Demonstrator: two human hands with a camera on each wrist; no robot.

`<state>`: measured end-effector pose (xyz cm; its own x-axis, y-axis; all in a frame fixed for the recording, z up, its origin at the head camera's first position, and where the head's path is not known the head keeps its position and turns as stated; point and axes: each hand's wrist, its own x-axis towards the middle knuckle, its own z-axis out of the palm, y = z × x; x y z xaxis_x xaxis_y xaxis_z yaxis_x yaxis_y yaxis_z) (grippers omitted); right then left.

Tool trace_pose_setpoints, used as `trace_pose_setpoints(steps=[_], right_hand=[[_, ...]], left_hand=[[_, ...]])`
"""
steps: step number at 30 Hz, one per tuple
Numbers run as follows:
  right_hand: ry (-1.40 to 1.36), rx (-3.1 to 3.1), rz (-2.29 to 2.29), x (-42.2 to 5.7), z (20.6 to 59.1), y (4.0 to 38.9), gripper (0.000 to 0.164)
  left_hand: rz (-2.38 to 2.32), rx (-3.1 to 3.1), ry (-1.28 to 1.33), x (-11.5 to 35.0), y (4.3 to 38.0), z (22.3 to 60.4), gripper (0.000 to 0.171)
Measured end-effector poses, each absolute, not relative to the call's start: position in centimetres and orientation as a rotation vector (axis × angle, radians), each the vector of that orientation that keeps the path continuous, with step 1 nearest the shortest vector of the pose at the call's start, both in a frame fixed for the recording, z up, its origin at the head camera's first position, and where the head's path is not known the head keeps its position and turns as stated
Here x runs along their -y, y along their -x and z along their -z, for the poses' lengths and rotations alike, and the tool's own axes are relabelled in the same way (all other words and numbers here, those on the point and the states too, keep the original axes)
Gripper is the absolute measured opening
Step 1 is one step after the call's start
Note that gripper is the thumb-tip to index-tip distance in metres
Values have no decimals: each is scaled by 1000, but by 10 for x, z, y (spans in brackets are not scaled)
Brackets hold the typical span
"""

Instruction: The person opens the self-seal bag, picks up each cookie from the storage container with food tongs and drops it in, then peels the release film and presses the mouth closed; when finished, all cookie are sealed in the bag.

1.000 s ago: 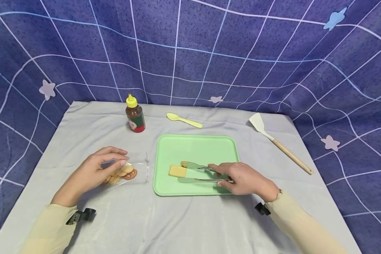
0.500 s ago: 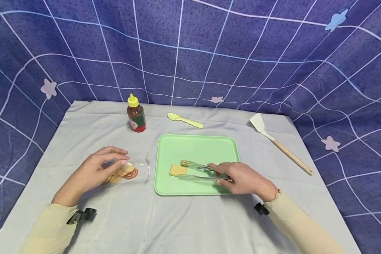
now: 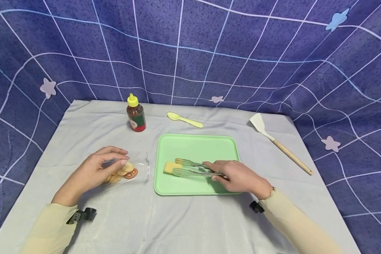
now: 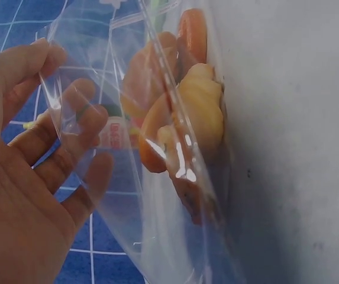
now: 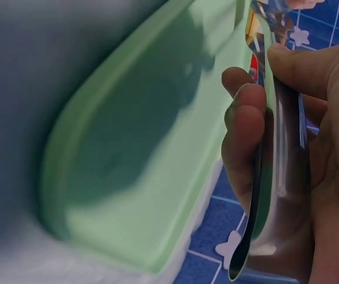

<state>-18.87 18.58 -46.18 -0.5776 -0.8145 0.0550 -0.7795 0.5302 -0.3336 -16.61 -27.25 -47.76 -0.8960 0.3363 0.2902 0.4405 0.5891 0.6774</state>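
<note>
My left hand (image 3: 93,171) pinches the edge of a clear plastic bag (image 4: 119,177) between thumb and forefinger, its other fingers loosely spread behind the film. Inside lie several biscuits (image 4: 202,100), with a brown pretzel-shaped one (image 3: 132,174) near the bag's right end in the head view. My right hand (image 3: 242,176) grips metal tongs (image 5: 284,177), thumb on one arm and fingers curled round the other. Over the left part of the green tray (image 3: 206,146), the tong tips reach a square yellow cracker (image 3: 169,167), overlapping its right side in the head view.
A sauce bottle with a yellow cap (image 3: 135,114) stands behind the bag. A yellow spoon (image 3: 185,120) lies beyond the tray. To the right is a white spatula with a wooden handle (image 3: 287,151). A blue patterned curtain (image 3: 190,53) hangs behind the table.
The tongs have moved left with my right hand, and their arms have drawn closer together. The cracker has shifted left and slightly up in the head view. My left hand stays in place.
</note>
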Motion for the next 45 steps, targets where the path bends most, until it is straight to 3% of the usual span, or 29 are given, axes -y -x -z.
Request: trace_pose_setpoints(steps=[25, 45], right_hand=[[1559, -2427, 503, -82, 463, 221, 50], [1651, -2245, 569, -47, 463, 236, 50]], left_hand=[[1173, 2705, 635, 274, 162, 474, 14], [1198, 2649, 697, 277, 162, 475, 15]])
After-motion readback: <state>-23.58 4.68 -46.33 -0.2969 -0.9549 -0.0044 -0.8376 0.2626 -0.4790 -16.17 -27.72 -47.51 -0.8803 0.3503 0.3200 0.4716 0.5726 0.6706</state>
